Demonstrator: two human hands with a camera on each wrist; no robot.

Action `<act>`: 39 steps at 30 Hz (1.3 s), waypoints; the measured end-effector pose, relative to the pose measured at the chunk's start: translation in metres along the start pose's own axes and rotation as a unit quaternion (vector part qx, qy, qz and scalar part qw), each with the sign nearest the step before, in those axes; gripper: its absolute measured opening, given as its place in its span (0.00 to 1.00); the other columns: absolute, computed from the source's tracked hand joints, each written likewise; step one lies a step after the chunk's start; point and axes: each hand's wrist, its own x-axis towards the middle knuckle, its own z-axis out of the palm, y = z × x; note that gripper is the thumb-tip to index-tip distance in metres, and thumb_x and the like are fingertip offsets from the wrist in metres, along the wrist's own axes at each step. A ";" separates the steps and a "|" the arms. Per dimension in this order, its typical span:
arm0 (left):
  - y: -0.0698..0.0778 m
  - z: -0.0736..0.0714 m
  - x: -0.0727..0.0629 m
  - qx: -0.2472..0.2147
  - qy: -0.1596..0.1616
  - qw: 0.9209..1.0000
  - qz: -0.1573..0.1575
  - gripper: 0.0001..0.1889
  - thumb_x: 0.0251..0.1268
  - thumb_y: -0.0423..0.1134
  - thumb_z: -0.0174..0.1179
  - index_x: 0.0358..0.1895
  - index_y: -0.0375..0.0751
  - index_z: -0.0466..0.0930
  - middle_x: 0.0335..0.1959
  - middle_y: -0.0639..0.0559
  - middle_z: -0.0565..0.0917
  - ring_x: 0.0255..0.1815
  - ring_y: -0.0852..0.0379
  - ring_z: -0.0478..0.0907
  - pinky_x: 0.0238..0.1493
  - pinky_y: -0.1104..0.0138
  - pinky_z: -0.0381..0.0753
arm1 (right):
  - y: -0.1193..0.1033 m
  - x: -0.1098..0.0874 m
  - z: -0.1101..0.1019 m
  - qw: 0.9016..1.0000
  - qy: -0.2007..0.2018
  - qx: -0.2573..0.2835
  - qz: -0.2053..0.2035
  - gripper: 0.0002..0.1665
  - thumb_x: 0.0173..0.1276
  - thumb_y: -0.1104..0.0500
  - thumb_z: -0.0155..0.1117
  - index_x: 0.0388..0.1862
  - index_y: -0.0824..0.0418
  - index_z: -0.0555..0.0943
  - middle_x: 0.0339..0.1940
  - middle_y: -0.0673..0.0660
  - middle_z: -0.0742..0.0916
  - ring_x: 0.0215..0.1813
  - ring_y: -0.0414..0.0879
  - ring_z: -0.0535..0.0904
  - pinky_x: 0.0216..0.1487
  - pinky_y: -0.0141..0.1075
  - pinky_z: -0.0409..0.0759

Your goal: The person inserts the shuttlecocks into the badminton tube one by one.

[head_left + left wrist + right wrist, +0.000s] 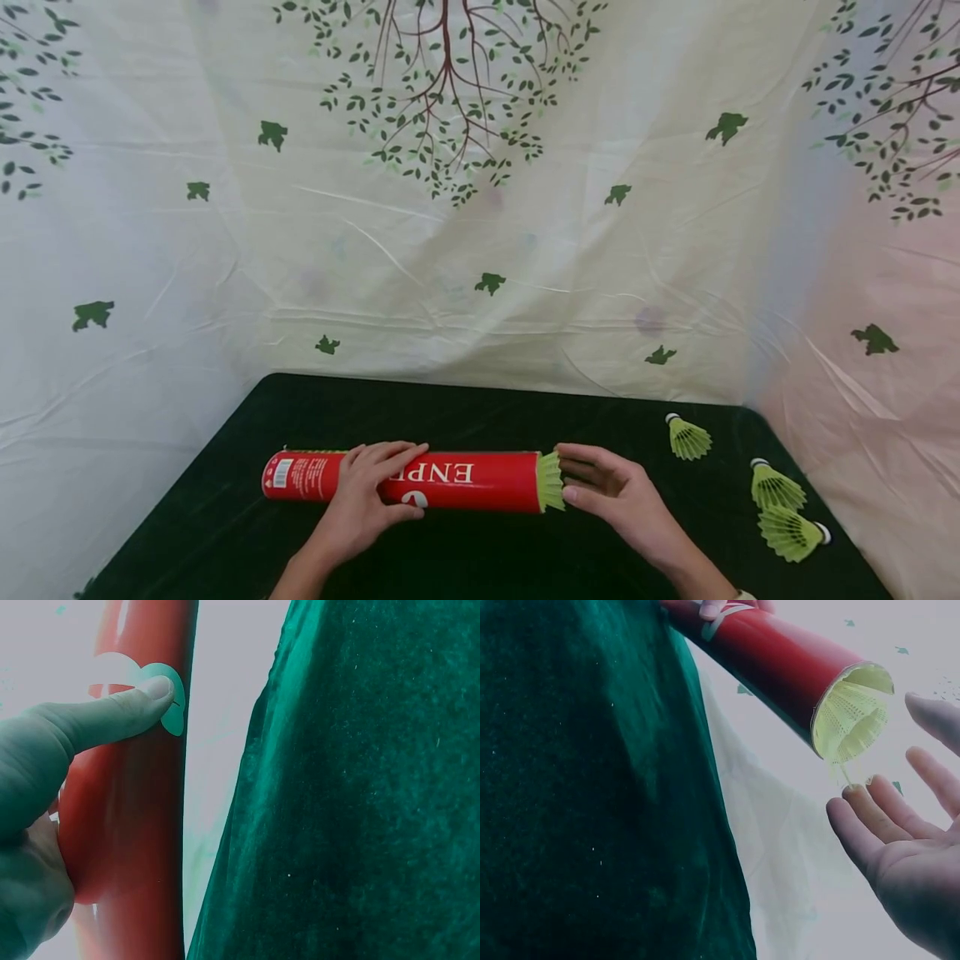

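Note:
My left hand (363, 504) grips a long red shuttlecock tube (498, 492), fingers over the top and thumb along the near side. The tube lies sideways over the dark table, its white lettering upside down. From its right end sticks the skirt of a yellow-green shuttlecock (551, 482). In the right wrist view, that skirt (847, 724) fills the tube's round mouth. Just off this end is my right hand (622, 492), fingers spread and loosely bent, holding nothing. One of its fingertips (853, 792) comes right at the skirt's lower edge.
Three loose yellow-green shuttlecocks lie at the table's right side: one shuttlecock (688, 438) farther back, and another (777, 487) close against a third (792, 535) near the edge. A dark green cloth (465, 558) covers the table. Behind hangs a pale curtain (420, 275) with leaf prints.

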 end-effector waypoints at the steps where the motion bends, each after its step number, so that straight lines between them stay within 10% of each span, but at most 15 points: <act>1: 0.000 0.000 0.000 0.000 0.000 1.000 0.000 0.45 0.43 0.39 0.80 0.67 0.78 0.71 0.64 0.63 0.74 0.64 0.53 0.68 0.70 0.40 0.47 | 0.000 0.000 0.000 1.000 -0.001 -0.001 0.000 0.32 0.71 0.64 0.64 0.73 0.65 0.69 0.73 0.68 0.70 0.69 0.59 0.72 0.59 0.41 0.79; 39: 0.000 0.001 -0.001 0.002 -0.002 1.000 -0.007 0.45 0.43 0.39 0.80 0.67 0.77 0.71 0.64 0.62 0.74 0.64 0.52 0.68 0.70 0.39 0.46 | -0.003 0.008 0.018 0.990 0.019 -0.137 -0.017 0.28 0.68 0.56 0.69 0.66 0.52 0.77 0.63 0.59 0.80 0.60 0.56 0.78 0.56 0.48 0.77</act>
